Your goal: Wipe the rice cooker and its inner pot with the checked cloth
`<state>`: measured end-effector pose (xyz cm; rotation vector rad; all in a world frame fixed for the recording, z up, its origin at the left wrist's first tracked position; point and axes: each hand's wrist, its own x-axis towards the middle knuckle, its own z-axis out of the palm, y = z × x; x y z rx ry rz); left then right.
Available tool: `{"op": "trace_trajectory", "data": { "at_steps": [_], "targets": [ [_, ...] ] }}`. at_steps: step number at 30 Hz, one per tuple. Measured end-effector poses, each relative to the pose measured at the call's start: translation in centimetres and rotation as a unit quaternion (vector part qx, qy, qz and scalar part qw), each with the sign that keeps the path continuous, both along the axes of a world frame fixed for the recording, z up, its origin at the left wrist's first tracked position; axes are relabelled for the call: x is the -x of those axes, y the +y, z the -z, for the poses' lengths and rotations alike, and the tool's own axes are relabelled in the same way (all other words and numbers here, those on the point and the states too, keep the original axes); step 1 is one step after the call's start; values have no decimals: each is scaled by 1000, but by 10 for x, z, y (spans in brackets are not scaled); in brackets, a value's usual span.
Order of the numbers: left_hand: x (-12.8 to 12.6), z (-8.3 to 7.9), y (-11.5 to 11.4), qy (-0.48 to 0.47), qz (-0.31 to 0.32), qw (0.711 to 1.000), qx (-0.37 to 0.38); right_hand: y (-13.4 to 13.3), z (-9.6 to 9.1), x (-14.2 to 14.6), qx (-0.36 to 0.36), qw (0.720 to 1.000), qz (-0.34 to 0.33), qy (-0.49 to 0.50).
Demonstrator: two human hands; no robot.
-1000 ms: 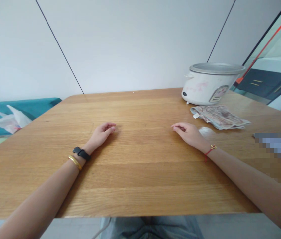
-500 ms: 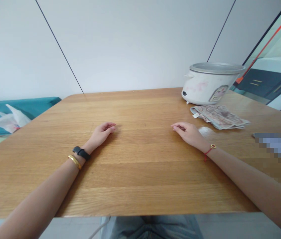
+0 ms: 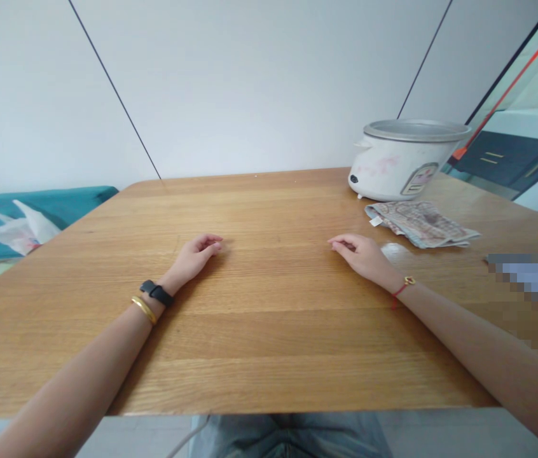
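Observation:
My left hand [image 3: 198, 254] rests on its side on the wooden table [image 3: 269, 343], fingers loosely bent and the thumb a little apart from them. Nothing shows in it. A black band [image 3: 157, 292] and a gold bangle [image 3: 144, 310] circle that wrist. Across from it, my right hand [image 3: 360, 254] lies in a similar relaxed curl, a small gap between thumb and fingers, and it is also without any object. A red string bracelet [image 3: 402, 285] is on the right wrist. The folded patterned cloth [image 3: 424, 224] lies just beyond the right hand, not touching it.
A white rice cooker [image 3: 393, 165], lidless, stands at the back right against the wall side. A blurred-out object [image 3: 536, 280] lies at the right edge. Left of the table, a white plastic bag [image 3: 16, 232] sits on a teal seat [image 3: 82, 200].

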<state>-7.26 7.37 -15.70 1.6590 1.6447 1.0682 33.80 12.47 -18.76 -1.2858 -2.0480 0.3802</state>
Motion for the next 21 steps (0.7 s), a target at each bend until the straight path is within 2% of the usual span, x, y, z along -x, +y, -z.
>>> {"op": "trace_trajectory", "data": {
  "at_steps": [21],
  "targets": [
    [0,0,1,5,0,1000,-4,-1,-1,0,0,1000,-2,-2]
  ]
}}
